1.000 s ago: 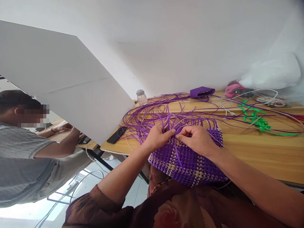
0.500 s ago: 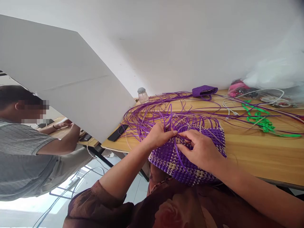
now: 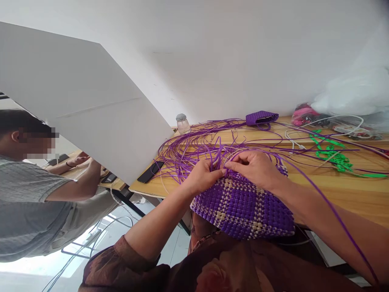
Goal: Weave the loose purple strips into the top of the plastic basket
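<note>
**At the tabletop's near edge: both hands on the woven bag**

Over the woven bag (image 3: 243,207), the left hand (image 3: 202,176) and right hand (image 3: 258,168) meet fingertip to fingertip, each grip pinched shut on purple strands (image 3: 194,152) at the bag's upper rim. The bag overhangs the tabletop (image 3: 340,194) toward the lap.

We see a plain white wall (image 3: 243,61), a white partition board (image 3: 75,93) slanting left, a wooden surface (image 3: 334,194), and bright daylight on the pale floor (image 3: 30,275).

Wooden table (image 3: 334,194) bears purple cords (image 3: 194,142), phone (image 3: 150,172), jar (image 3: 182,123), green cord (image 3: 332,156).
</note>
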`<act>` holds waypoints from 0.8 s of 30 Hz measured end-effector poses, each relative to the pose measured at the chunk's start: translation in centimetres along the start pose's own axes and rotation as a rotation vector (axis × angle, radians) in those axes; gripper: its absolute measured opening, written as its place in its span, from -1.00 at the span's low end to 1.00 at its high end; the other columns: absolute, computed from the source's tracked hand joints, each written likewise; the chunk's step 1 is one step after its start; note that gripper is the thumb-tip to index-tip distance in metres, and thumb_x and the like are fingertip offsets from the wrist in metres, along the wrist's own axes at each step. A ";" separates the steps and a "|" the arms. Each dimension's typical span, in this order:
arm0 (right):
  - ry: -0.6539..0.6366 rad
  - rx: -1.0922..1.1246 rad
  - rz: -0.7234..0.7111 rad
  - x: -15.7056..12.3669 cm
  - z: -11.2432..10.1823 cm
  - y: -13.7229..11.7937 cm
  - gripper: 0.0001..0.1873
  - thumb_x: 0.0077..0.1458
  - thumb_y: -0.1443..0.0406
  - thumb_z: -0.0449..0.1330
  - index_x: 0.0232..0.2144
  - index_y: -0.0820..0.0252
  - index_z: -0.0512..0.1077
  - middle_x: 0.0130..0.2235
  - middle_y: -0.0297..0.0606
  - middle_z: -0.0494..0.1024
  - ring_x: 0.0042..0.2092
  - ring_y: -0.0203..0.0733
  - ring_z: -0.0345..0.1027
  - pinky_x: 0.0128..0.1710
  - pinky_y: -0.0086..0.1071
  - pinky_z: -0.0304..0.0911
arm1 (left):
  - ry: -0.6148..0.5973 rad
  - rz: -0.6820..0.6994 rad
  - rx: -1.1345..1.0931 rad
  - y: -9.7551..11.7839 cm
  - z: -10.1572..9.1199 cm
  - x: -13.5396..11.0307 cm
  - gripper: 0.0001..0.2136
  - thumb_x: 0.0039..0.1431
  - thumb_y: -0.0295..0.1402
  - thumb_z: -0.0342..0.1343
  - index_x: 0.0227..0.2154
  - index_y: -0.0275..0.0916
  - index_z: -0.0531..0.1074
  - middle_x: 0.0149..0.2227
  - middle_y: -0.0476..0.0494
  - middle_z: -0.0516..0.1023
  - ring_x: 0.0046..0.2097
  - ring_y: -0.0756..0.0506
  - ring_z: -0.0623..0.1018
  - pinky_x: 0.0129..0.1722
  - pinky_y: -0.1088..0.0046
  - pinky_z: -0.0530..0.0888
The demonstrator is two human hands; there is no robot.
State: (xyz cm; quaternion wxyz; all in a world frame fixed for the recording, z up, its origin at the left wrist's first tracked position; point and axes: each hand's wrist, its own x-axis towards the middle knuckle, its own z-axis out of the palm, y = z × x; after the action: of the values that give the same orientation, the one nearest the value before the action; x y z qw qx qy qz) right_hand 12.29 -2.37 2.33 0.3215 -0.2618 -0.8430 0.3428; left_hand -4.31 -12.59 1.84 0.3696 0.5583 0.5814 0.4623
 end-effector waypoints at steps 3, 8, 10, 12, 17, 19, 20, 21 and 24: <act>-0.007 0.027 0.065 0.1 0.5 0.3 -0.66 0.02 0.01 0.32 -0.47 0.17 0.57 -0.49 -0.33 0.57 -0.46 -0.27 0.35 -0.46 -0.39 0.18 | -0.005 -0.042 -0.081 -0.4 0.1 0.0 -0.69 0.05 -0.12 0.25 -0.35 -0.32 0.51 -0.45 -0.01 0.47 -0.43 0.02 0.38 -0.35 0.48 0.29; -0.027 0.102 0.106 -0.4 1.0 0.5 -0.63 -0.01 -0.02 0.33 -0.47 0.16 0.55 -0.54 -0.38 0.48 -0.49 -0.31 0.27 -0.50 -0.41 0.13 | 0.023 -0.125 -0.223 -0.5 0.2 -0.3 -0.66 0.01 -0.08 0.28 -0.40 -0.31 0.49 -0.50 0.01 0.44 -0.48 0.05 0.34 -0.40 0.49 0.24; -0.041 0.135 0.095 -0.4 1.0 0.8 -0.64 0.01 -0.01 0.32 -0.45 0.17 0.55 -0.55 -0.39 0.46 -0.51 -0.32 0.25 -0.51 -0.42 0.11 | 0.053 -0.150 -0.229 -0.4 0.2 -0.4 -0.64 0.03 -0.05 0.26 -0.46 -0.31 0.47 -0.54 0.01 0.40 -0.51 0.06 0.31 -0.43 0.48 0.21; -0.044 0.158 0.065 -0.3 1.1 1.0 -0.65 0.02 0.00 0.31 -0.44 0.17 0.55 -0.56 -0.39 0.45 -0.51 -0.32 0.24 -0.52 -0.42 0.12 | 0.048 -0.156 -0.219 -0.2 0.3 -0.6 -0.64 0.00 -0.06 0.30 -0.45 -0.31 0.49 -0.53 0.01 0.41 -0.50 0.05 0.33 -0.42 0.48 0.23; -0.049 0.377 0.159 -0.2 1.5 1.2 -0.61 -0.08 -0.02 0.36 -0.46 0.20 0.54 -0.51 -0.32 0.52 -0.50 -0.32 0.28 -0.54 -0.43 0.15 | 0.044 -0.150 -0.208 0.4 0.6 -0.7 -0.63 -0.20 -0.17 0.44 -0.43 -0.32 0.48 -0.48 0.01 0.47 -0.47 0.05 0.38 -0.38 0.48 0.28; -0.040 0.491 0.260 -0.3 1.6 1.2 -0.57 -0.15 -0.05 0.39 -0.49 0.20 0.50 -0.55 -0.35 0.48 -0.55 -0.36 0.23 -0.59 -0.45 0.11 | 0.040 -0.163 -0.201 0.6 0.6 -0.7 -0.63 -0.22 -0.18 0.45 -0.47 -0.31 0.44 -0.52 0.05 0.42 -0.50 0.08 0.34 -0.42 0.50 0.24; -0.035 0.508 0.298 -0.3 1.7 1.2 -0.55 -0.16 -0.06 0.39 -0.50 0.20 0.47 -0.58 -0.37 0.44 -0.58 -0.38 0.20 -0.61 -0.46 0.09 | 0.034 -0.168 -0.203 0.6 0.6 -0.8 -0.63 -0.23 -0.19 0.45 -0.48 -0.31 0.43 -0.52 0.05 0.41 -0.50 0.08 0.33 -0.43 0.50 0.24; -0.035 0.495 0.320 -0.3 1.8 1.2 -0.53 -0.17 -0.08 0.38 -0.51 0.21 0.45 -0.60 -0.39 0.41 -0.60 -0.39 0.18 -0.64 -0.47 0.08 | 0.029 -0.173 -0.208 0.7 0.7 -0.8 -0.63 -0.23 -0.20 0.45 -0.48 -0.30 0.42 -0.52 0.06 0.41 -0.50 0.08 0.33 -0.43 0.50 0.24; -0.052 0.389 0.304 -0.2 1.8 1.4 -0.50 -0.08 -0.12 0.32 -0.54 0.20 0.40 -0.65 -0.38 0.37 -0.64 -0.36 0.18 -0.70 -0.47 0.07 | 0.040 -0.181 -0.196 0.6 0.6 -0.8 -0.64 -0.25 -0.24 0.46 -0.49 -0.30 0.41 -0.52 0.06 0.41 -0.50 0.09 0.34 -0.44 0.50 0.24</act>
State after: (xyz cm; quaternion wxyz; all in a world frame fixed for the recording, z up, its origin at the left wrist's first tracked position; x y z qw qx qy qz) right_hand 11.43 -2.37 0.22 0.2891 -0.3097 -0.7199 0.5497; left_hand -3.45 -13.30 2.12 0.4507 0.4555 0.5888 0.4927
